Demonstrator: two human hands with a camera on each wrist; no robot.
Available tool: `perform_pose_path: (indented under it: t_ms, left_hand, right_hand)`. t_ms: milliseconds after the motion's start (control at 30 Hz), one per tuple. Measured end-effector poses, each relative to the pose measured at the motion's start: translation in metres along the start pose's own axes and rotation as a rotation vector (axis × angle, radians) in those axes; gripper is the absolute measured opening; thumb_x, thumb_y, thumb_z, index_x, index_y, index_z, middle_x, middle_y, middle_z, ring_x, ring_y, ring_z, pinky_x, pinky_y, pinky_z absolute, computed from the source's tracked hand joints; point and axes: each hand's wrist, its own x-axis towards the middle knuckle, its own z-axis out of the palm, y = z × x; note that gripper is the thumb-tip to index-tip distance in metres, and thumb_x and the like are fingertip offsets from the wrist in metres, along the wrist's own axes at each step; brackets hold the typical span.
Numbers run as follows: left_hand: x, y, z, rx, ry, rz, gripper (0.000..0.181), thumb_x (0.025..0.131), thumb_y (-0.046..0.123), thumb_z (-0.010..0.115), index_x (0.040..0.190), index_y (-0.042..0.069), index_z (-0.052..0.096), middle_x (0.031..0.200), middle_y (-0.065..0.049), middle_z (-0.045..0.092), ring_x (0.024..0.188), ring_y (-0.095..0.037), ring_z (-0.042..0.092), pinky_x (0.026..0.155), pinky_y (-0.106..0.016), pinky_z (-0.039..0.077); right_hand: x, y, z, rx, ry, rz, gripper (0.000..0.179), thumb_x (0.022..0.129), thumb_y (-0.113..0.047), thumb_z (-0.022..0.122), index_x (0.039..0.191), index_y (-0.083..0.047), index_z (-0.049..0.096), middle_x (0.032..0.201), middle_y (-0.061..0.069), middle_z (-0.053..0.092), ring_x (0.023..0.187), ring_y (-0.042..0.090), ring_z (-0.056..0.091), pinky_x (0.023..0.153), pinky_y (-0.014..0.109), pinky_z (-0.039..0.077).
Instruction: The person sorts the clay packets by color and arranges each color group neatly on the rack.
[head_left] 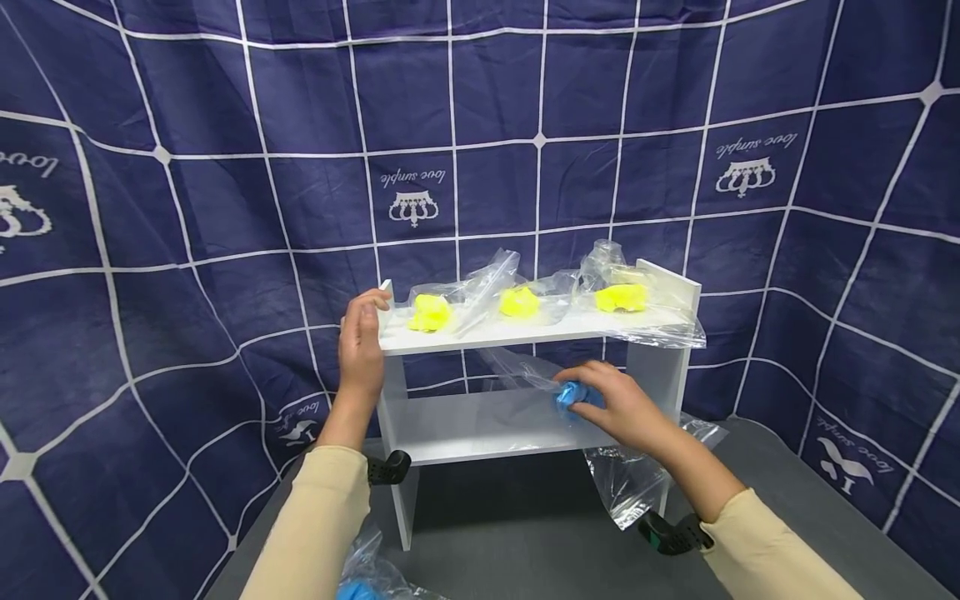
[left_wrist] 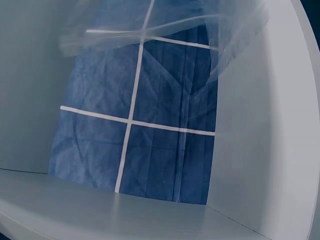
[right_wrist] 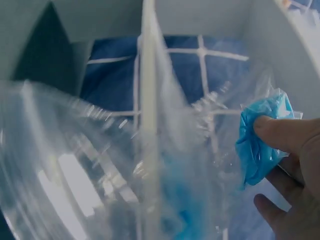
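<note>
A small white two-level shelf (head_left: 480,417) stands on a dark surface. My right hand (head_left: 611,400) pinches a clear plastic bag with a blue lump (right_wrist: 257,142) between thumb and fingers, just above the lower board. Another blue patch (right_wrist: 185,215), blurred behind clear plastic, shows near the board in the right wrist view. At the upper left, my left hand (head_left: 362,346) rests against the shelf's side panel, its fingers slightly bent; the left wrist view does not show it. Along the top board lie three clear bags with yellow lumps (head_left: 431,312).
One more clear bag with a blue lump (head_left: 358,590) lies on the dark surface at the bottom left. A clear bag (head_left: 626,483) hangs over the lower board's front edge at the right. Behind the shelf hangs a blue gridded cloth (head_left: 480,100).
</note>
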Motion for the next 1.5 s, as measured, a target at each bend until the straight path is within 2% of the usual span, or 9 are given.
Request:
perform_pose_path:
  t_ms: [367, 567, 767, 867, 1000, 1133, 1233, 1333, 1500]
  left_hand:
    - [-0.002, -0.022, -0.002, 0.02, -0.007, 0.002, 0.031, 0.1, 0.021, 0.034, 0.099, -0.002, 0.054, 0.119, -0.012, 0.063, 0.115, -0.01, 0.05, 0.099, -0.028, 0.025]
    - [-0.002, -0.019, -0.001, 0.02, -0.009, 0.007, 0.031, 0.099, 0.022, 0.034, 0.098, -0.002, 0.054, 0.119, -0.014, 0.062, 0.117, -0.014, 0.052, 0.102, -0.031, 0.024]
    - [-0.002, -0.02, 0.001, 0.016, -0.009, 0.011, 0.031, 0.1, 0.021, 0.034, 0.099, -0.003, 0.054, 0.119, -0.013, 0.062, 0.116, -0.013, 0.052, 0.1, -0.029, 0.025]
    - [-0.002, -0.019, 0.001, 0.022, -0.015, 0.01, 0.032, 0.1, 0.022, 0.033, 0.099, -0.003, 0.053, 0.119, -0.013, 0.062, 0.116, -0.011, 0.052, 0.1, -0.028, 0.025]
    - [-0.002, -0.019, 0.001, 0.018, -0.017, 0.011, 0.032, 0.1, 0.022, 0.033, 0.099, -0.003, 0.053, 0.119, -0.014, 0.062, 0.116, -0.011, 0.051, 0.1, -0.028, 0.025]
    - [-0.001, -0.02, 0.001, 0.013, -0.006, 0.018, 0.031, 0.1, 0.021, 0.033, 0.099, -0.003, 0.054, 0.119, -0.013, 0.063, 0.115, -0.013, 0.051, 0.1, -0.029, 0.024]
    - [-0.001, -0.019, 0.0, 0.014, 0.0, 0.02, 0.03, 0.1, 0.019, 0.034, 0.099, -0.002, 0.055, 0.118, -0.012, 0.063, 0.115, -0.012, 0.052, 0.1, -0.03, 0.024]
    - [0.0, -0.019, -0.001, 0.007, 0.008, 0.024, 0.029, 0.099, 0.018, 0.035, 0.098, -0.003, 0.055, 0.118, -0.013, 0.064, 0.114, -0.011, 0.052, 0.099, -0.029, 0.025]
    - [0.001, -0.02, -0.002, 0.011, 0.002, 0.024, 0.03, 0.099, 0.019, 0.034, 0.098, -0.004, 0.054, 0.118, -0.014, 0.063, 0.113, -0.005, 0.051, 0.099, -0.028, 0.025]
  right_hand:
    - [0.001, 0.025, 0.031, -0.149, -0.089, -0.015, 0.043, 0.08, -0.016, 0.075, 0.122, -0.018, 0.064, 0.131, 0.009, 0.06, 0.122, 0.032, 0.055, 0.099, 0.05, 0.044]
    - [-0.003, 0.023, 0.037, -0.307, -0.042, -0.028, 0.05, 0.075, -0.022, 0.079, 0.123, -0.02, 0.063, 0.135, 0.009, 0.058, 0.121, 0.035, 0.055, 0.101, 0.056, 0.04]
    - [-0.009, 0.019, 0.031, -0.33, 0.001, -0.042, 0.055, 0.073, -0.025, 0.08, 0.124, -0.019, 0.062, 0.135, 0.009, 0.058, 0.121, 0.035, 0.055, 0.1, 0.057, 0.039]
    - [-0.014, 0.014, 0.024, -0.308, 0.053, -0.074, 0.053, 0.074, -0.022, 0.079, 0.124, -0.019, 0.061, 0.133, 0.007, 0.059, 0.119, 0.032, 0.055, 0.096, 0.055, 0.042]
    - [-0.02, -0.001, 0.008, -0.269, 0.162, -0.187, 0.048, 0.077, -0.013, 0.072, 0.124, -0.018, 0.062, 0.131, 0.005, 0.06, 0.118, 0.028, 0.055, 0.095, 0.049, 0.043]
    - [-0.017, -0.025, -0.02, -0.212, 0.322, -0.361, 0.042, 0.078, -0.005, 0.062, 0.119, -0.013, 0.065, 0.128, 0.007, 0.061, 0.117, 0.026, 0.055, 0.101, 0.037, 0.038]
    - [-0.009, -0.04, -0.048, -0.178, 0.452, -0.422, 0.038, 0.079, -0.006, 0.056, 0.115, -0.009, 0.068, 0.124, 0.011, 0.063, 0.114, 0.029, 0.055, 0.103, 0.028, 0.035]
    - [0.001, -0.044, -0.078, -0.139, 0.515, -0.356, 0.037, 0.08, -0.007, 0.058, 0.115, -0.009, 0.068, 0.125, 0.011, 0.063, 0.114, 0.031, 0.053, 0.104, 0.024, 0.032]
    - [0.015, -0.021, -0.12, -0.003, 0.48, -0.037, 0.043, 0.084, -0.005, 0.063, 0.126, -0.017, 0.061, 0.14, 0.002, 0.053, 0.127, 0.023, 0.043, 0.105, 0.03, 0.029]
